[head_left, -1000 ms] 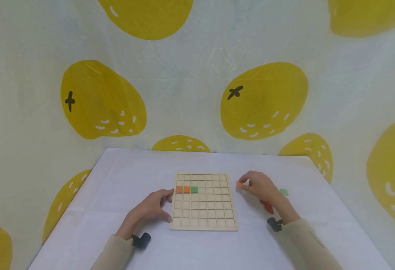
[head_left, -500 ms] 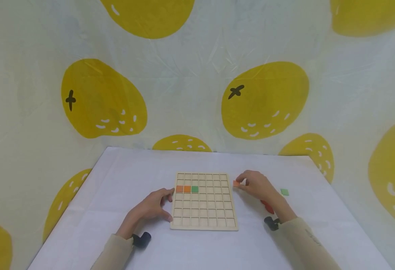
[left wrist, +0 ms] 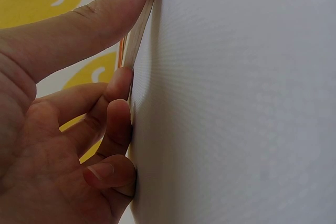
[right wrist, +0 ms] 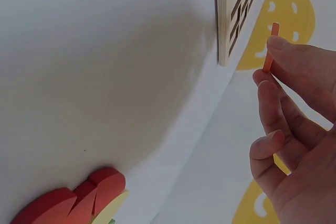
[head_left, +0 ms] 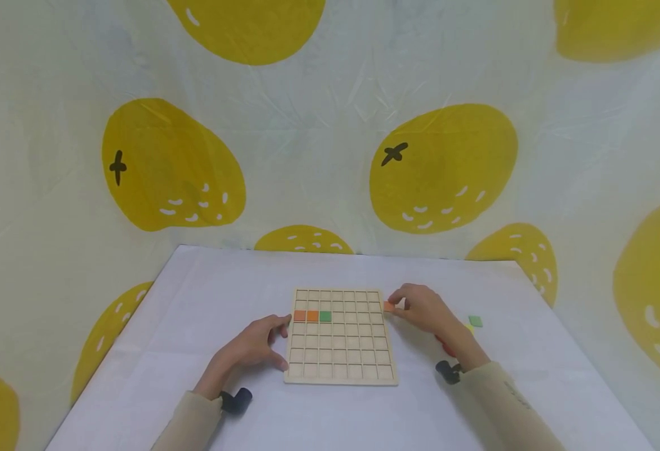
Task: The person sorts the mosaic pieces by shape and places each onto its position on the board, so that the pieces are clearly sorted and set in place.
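In the head view a pale wooden grid board lies on the table. Three square tiles sit side by side in its third row from the back: an orange tile, another orange tile and a green tile. My left hand rests against the board's left side, thumb and fingers touching the edge. My right hand pinches a light orange tile between thumb and fingers at the board's right edge. The right wrist view shows this held tile edge-on, raised off the table.
To the right lie a loose green tile and a bit of yellow. Red pieces are partly hidden under the right forearm. A fruit-patterned curtain hangs behind the white table.
My right hand has moved left with the light orange tile, up to the board's right edge. The yellow bit has come into sight beside the forearm. My left hand stays put.
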Motion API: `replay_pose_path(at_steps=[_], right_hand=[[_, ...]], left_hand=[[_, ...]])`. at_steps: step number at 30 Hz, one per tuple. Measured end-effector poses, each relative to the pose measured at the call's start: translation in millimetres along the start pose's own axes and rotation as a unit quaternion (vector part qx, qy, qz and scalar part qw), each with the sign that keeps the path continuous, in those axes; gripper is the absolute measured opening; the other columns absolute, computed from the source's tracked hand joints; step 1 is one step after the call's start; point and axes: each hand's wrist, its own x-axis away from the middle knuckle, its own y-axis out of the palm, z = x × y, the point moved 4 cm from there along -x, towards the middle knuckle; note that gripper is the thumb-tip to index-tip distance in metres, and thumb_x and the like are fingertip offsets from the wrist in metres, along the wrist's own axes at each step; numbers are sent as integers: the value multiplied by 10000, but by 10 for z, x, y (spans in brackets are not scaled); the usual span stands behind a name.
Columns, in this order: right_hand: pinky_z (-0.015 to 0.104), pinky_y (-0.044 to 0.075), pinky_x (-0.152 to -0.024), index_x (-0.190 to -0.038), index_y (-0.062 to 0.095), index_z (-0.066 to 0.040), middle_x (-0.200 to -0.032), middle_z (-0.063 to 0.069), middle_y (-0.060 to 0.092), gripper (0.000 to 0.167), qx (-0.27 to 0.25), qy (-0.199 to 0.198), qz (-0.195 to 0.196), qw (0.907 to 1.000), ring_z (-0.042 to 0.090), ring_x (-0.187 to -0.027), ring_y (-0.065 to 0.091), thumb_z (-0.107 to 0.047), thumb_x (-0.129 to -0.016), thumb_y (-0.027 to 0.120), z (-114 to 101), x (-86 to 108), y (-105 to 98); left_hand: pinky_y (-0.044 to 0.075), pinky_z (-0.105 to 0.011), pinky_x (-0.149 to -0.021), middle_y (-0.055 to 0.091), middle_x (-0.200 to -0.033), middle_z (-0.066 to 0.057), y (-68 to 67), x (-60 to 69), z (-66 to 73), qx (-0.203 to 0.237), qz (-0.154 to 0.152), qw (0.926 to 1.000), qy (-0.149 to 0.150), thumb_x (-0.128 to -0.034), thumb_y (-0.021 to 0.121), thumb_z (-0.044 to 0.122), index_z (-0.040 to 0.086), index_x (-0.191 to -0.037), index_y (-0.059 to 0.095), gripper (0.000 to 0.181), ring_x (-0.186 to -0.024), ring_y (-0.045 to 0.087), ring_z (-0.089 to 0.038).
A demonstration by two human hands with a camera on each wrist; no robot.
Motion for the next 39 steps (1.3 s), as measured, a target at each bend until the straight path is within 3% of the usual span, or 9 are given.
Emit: replay_pose_path(at_steps=[15, 21, 31, 39], right_hand=[[276, 460, -701, -1055, 788, -152, -960, -44, 718, 184, -6, -230, -2, 9997, 104, -757, 540, -259, -905, 793, -159, -80, 34], [272, 465, -689, -1034, 784, -132, -971, -32, 733, 178, -29, -524, 63, 9986, 79, -732, 545, -252, -903, 792, -238, -115, 44], [301, 471, -740, -1052, 785, -168, -984, -53, 717, 203, -225, -52, -258, 9994, 122, -800, 555, -307, -904, 799, -356, -211, 137], [343, 510, -793, -1029, 793, -159, -1011, -33, 725, 184, -354, -173, -284, 9988, 118, -825, 595, -292, -902, 793, -425, -239, 204]], left_hand=[[400, -299, -786, 553, -1021, 76, -5, 6, -1, -61, -26, 10000, 31, -593, 1003, 223, 64, -1529, 493, 1078, -957, 475, -160], [401, -295, -787, 553, -1020, 82, -6, 1, -8, -66, -35, 9999, 69, -596, 1003, 231, 65, -1531, 491, 1079, -957, 474, -157], [402, -301, -786, 551, -1009, 93, 0, -20, -20, -62, -30, 10000, 60, -592, 1004, 231, 68, -1533, 491, 1083, -945, 473, -151], [395, -282, -768, 555, -1011, 92, 3, -13, -23, -97, -53, 9999, 88, -590, 1003, 240, 68, -1534, 488, 1089, -932, 470, -149]])
